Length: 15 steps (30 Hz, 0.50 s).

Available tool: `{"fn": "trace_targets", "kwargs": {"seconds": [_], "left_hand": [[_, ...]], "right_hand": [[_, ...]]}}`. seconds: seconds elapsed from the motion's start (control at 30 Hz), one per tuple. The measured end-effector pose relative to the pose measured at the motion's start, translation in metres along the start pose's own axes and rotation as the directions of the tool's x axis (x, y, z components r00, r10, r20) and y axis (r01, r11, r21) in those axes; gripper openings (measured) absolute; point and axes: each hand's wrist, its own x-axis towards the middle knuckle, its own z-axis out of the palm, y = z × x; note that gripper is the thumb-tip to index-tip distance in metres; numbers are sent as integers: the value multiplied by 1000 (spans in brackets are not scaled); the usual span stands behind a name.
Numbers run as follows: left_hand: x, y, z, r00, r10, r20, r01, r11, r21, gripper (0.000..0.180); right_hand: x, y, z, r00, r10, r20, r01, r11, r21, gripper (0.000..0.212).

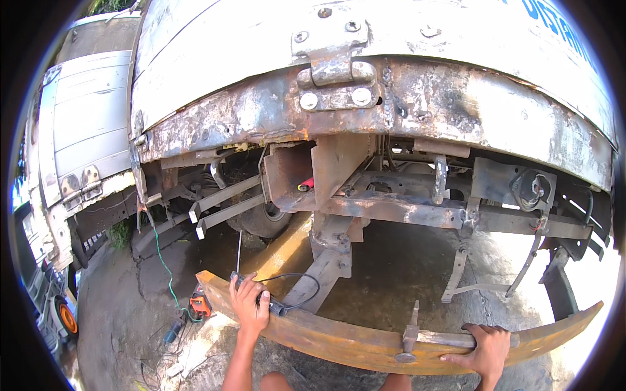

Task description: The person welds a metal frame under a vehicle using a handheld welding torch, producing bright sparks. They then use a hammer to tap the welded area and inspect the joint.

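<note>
A long rusty, curved steel beam (352,342) lies across in front of me, below the rear of the truck. Over its left part, my left hand (250,305) is closed round a dark welding electrode holder (278,307). A thin electrode (239,251) points up from its jaw, and a black cable loops off to the right. Toward the beam's right part, my right hand (486,348) grips the wooden handle of a hammer (409,333). The hammer rests along the beam, its narrow end up and round face down; my right thumb lies against the steel.
Above hangs the truck's worn white body with a rusty sill (248,114) and hinge. Steel frame rails (398,210) and a step bracket (482,289) jut below it. An orange-and-black power tool (200,304) with a green cord lies on the concrete at left.
</note>
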Motion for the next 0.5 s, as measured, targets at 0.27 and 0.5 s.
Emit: {"fn": "trace_targets", "kwargs": {"seconds": [0.27,0.5], "left_hand": [[-1,-2,-6,1000,-5,9,5,999,33,25],[-2,0,3,1000,-18,4,18,1000,4,27]], "right_hand": [[4,-8,-13,986,6,168,1,999,-43,85],[7,-6,-21,984,-70,162,86,992,-96,83]]}}
